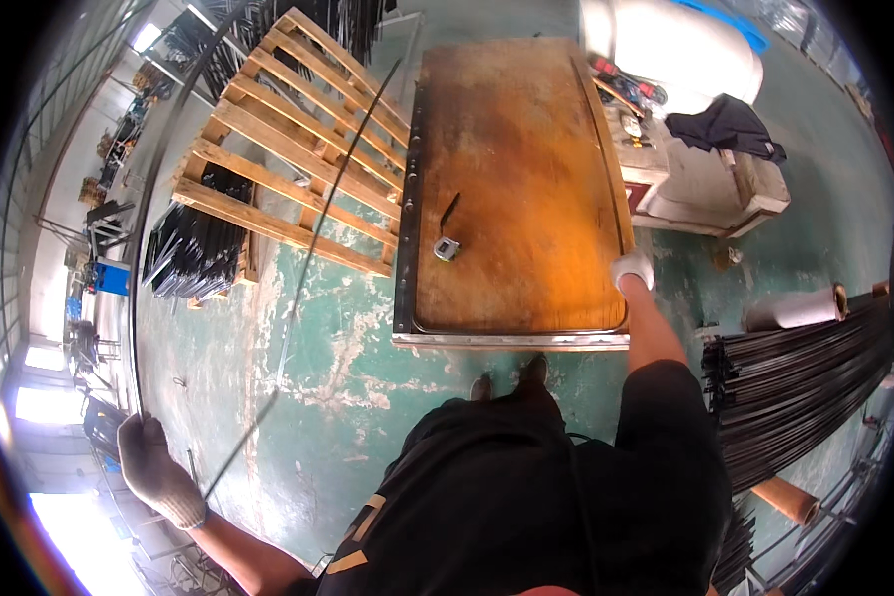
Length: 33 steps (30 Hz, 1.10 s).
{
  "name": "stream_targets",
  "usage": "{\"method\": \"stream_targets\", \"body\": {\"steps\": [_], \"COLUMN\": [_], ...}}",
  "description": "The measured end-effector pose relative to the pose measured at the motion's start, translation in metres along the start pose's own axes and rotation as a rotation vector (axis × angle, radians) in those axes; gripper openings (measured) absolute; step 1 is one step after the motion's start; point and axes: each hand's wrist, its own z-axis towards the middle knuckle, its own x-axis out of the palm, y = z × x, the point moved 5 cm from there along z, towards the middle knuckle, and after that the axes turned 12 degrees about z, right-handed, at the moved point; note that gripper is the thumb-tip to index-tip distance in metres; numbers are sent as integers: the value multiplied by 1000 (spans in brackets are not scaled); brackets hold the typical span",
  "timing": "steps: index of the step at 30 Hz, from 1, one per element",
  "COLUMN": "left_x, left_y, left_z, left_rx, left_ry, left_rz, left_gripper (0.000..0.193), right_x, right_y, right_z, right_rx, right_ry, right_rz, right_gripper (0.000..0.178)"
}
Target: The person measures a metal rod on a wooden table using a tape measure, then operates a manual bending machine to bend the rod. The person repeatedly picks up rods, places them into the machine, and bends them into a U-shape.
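My left hand point(159, 473), in a knitted work glove, is raised out to the left with its fingers closed round a long thin black metal rod point(137, 328). That rod rises from the hand and curves toward the top of the view. A second thin dark length point(313, 238) slants from beside my left wrist across the pallet; whether the two join is hidden. At the right edge of a brown, stained worktable point(517, 189), my gloved right hand point(633, 269) is closed; its grip is too small to make out. A tape measure point(446, 248) lies on the tabletop.
A slatted wooden pallet point(298, 139) adjoins the table's left side, with bundled black rods point(197, 248) near it. A whitish bench point(705, 189) bearing dark cloth point(730, 127) and tools stands right. More black rods point(805, 377) are stacked at lower right, beside a wrapped roll point(795, 309).
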Motion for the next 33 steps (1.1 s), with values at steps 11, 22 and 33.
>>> {"method": "stream_targets", "body": {"steps": [11,22,33], "left_x": [106,219,167], "left_y": [119,254,164], "left_z": [46,173,217], "left_rx": [-285,-248,554], "left_ry": [107,130,20], "left_rz": [-65,-484,-168], "left_gripper": [21,23,34], "right_x": [-136,-217,-224], "right_y": [121,192,90], "right_z": [-118,-428,-707], "right_rx": [218,-117,-74], "right_ry": [550,240,-629], "right_rz": [1345,1378,1461], "right_gripper": [25,45,45]}}
